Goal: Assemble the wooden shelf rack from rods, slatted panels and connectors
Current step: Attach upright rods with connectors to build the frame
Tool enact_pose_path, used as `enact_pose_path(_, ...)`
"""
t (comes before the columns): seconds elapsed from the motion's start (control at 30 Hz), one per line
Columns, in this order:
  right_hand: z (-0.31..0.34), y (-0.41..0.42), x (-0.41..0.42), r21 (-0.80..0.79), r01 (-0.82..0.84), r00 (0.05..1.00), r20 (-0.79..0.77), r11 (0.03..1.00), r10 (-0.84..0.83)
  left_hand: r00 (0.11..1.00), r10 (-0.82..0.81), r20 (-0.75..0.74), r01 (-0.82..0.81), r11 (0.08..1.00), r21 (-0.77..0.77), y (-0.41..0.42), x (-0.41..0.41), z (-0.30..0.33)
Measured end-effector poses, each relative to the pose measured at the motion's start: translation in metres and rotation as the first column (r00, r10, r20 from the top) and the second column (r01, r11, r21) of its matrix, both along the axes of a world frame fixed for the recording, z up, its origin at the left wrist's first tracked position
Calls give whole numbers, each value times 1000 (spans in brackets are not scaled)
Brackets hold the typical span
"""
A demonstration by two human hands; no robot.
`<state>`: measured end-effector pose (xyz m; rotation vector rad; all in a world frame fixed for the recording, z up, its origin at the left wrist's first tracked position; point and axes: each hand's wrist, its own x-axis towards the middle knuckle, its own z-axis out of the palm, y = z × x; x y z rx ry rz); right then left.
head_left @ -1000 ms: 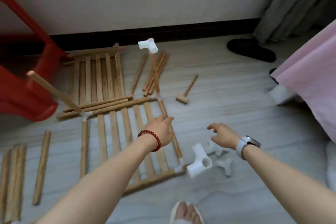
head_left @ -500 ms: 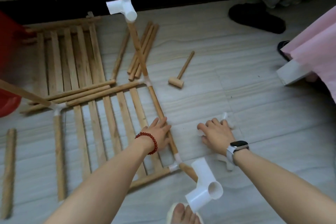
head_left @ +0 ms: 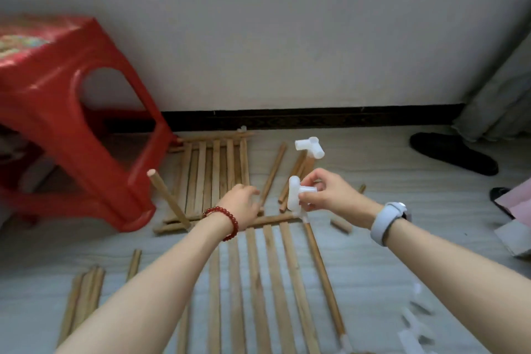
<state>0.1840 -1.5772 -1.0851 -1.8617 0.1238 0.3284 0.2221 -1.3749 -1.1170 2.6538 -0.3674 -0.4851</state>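
The right hand (head_left: pixel 327 195), which half a second ago lay flat over the loose white connectors on the floor, has come up pinching one white connector (head_left: pixel 298 195) between thumb and fingers, held in the air just above the far right corner joint of the slatted panel (head_left: pixel 258 273). The left hand (head_left: pixel 242 204) has left the panel's side rod (head_left: pixel 324 279) and now hovers beside the right, fingers loosely curled and holding nothing, over the panel's far crossbar. That suggests the picking step is done and fitting comes next, probably onto the bare upright rod (head_left: pixel 166 198) that slants up to the left of the left hand, though the target is not certain.

The connector is a stubby, translucent white plastic piece with several open tubular sockets; one socket faces the camera. A like connector (head_left: pixel 310 147) already caps the upright rod beyond the right hand. More loose connectors (head_left: pixel 416 322) lie blurred on the floor near the right forearm. Spare rods (head_left: pixel 86 296) lie near the left forearm.
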Motion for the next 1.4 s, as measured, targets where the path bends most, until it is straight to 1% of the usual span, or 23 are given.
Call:
enact_pose_path(0.1,27,51,19,-17,-8,996,85,1000,9,980,130,149,-121,990,-65,51,10,36)
enact_pose_path(0.2,37,103,37,-101,-49,981,180,994,67,901,319,293,-285,946,-154,105,15,50)
enact_pose_path(0.27,36,137,51,-149,-86,971,209,985,116,838,433,333,-380,900,-213,139,17,49)
enact_pose_path(0.3,34,152,57,-169,-105,965,219,980,142,822,473,317,-410,878,-246,152,18,46)
enact_pose_path(0.37,30,182,69,-191,-137,957,226,972,180,824,518,229,-449,844,-294,172,21,38)
enact_pose_path(0.43,24,208,80,-172,-141,957,230,975,179,845,517,138,-452,828,-333,184,24,26)
enact_pose_path(0.5,18,230,90,-147,-118,960,236,982,151,864,496,90,-431,819,-379,190,27,15)
enact_pose_path(0.57,13,243,99,-162,-89,958,256,983,129,878,476,52,-408,800,-441,190,30,7)
enact_pose_path(0.73,1,254,106,-393,-121,920,300,911,252,873,484,-64,-422,683,-596,195,38,-11)
enact_pose_path(0.8,3,255,106,-439,-137,903,313,888,294,865,484,-134,-444,612,-655,198,40,-15)
enact_pose_path(0.87,9,257,106,-525,-157,871,326,836,368,832,478,-281,-518,490,-701,199,42,-14)
enact_pose_path(0.9,11,260,106,-586,-160,846,333,794,416,805,466,-366,-567,425,-706,200,43,-13)
enact_pose_path(0.97,12,264,105,-681,-127,803,356,721,478,756,424,-499,-642,327,-694,203,45,-11)
enact_pose_path(1.07,4,268,97,-717,-63,772,405,694,489,714,357,-602,-691,221,-689,208,46,-10)
enact_pose_path(1.1,1,268,93,-719,-67,762,411,692,500,714,350,-606,-692,216,-689,208,46,-10)
enact_pose_path(1.13,-3,268,90,-704,-85,762,410,705,501,722,354,-594,-684,237,-690,208,46,-9)
enact_pose_path(1.17,-4,267,89,-665,-111,780,402,738,479,733,368,-572,-672,266,-691,207,47,-7)
enact_pose_path(1.23,-5,263,89,-539,-169,837,363,825,409,745,414,-523,-651,281,-705,204,52,-1)
enact_pose_path(1.3,-7,256,89,-431,-209,870,328,878,368,766,455,-453,-613,307,-728,199,56,5)
enact_pose_path(1.33,-8,251,88,-397,-219,879,317,891,357,793,464,-395,-577,363,-731,195,59,9)
enact_pose_path(1.4,-12,238,85,-382,-216,895,289,899,338,851,469,-235,-495,568,-658,187,62,14)
